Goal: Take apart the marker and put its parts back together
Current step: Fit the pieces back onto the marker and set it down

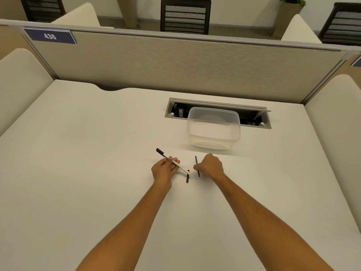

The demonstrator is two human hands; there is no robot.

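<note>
My left hand (pixel 164 169) holds the white marker barrel (pixel 176 163) across its fingers. The barrel's black end (pixel 159 151) points up and to the left, and its open end points down and to the right. A short black marker part (pixel 187 176) lies on the white desk (pixel 97 153) just below the barrel's open end. My right hand (pixel 211 165) pinches a thin black rod (pixel 197 167), the marker's inner stick, upright near its middle. The two hands are a small gap apart.
A clear plastic container (pixel 214 130) stands behind the hands, in front of an open cable tray (pixel 217 112) set in the desk. A fabric partition (pixel 175 65) closes off the desk's back edge, and cream side panels (pixel 19 85) flank it.
</note>
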